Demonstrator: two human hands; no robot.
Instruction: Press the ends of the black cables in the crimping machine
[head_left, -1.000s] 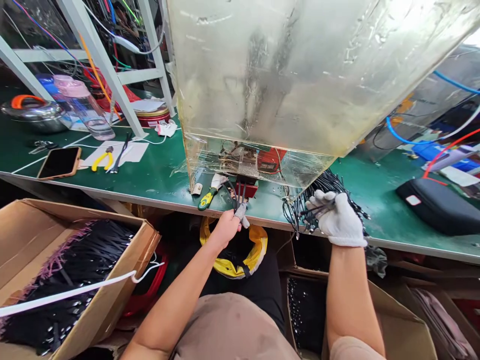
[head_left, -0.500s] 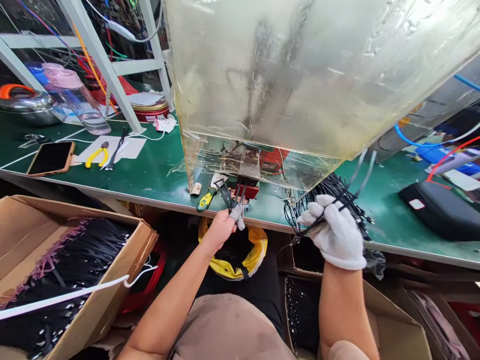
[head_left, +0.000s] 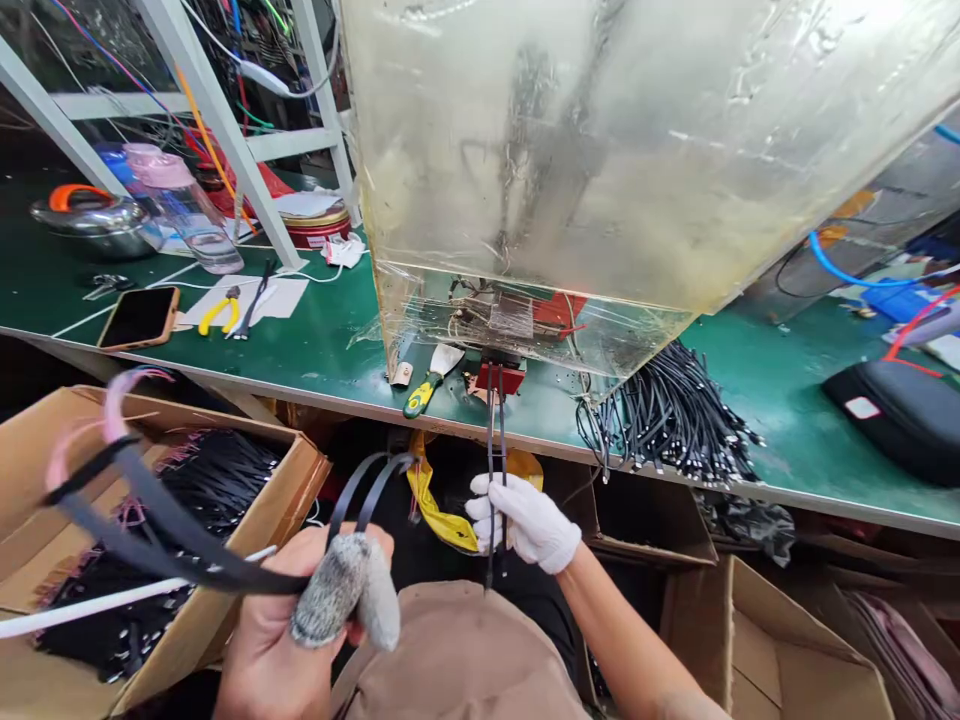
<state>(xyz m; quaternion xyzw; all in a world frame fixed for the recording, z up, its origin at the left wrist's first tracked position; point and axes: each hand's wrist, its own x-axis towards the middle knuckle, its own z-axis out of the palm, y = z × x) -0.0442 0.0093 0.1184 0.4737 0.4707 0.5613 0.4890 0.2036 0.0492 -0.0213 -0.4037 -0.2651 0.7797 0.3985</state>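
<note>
Pinching two black strips (head_left: 491, 430) between the gloved fingers of my right hand (head_left: 529, 525), I am holding them in front of the bench edge, their far ends reaching the red block (head_left: 514, 380); whether they are going inside it, I cannot tell. My left hand (head_left: 274, 625), wearing grey finger sleeves, is gripping bent black leads (head_left: 232, 572), their pink wire ends showing in front of the cardboard box (head_left: 37, 425). A scraper (head_left: 424, 393) is lying near the red block on the green bench (head_left: 330, 340). Farther right, a pile of black cables (head_left: 675, 415) is spreading along the edge.
</note>
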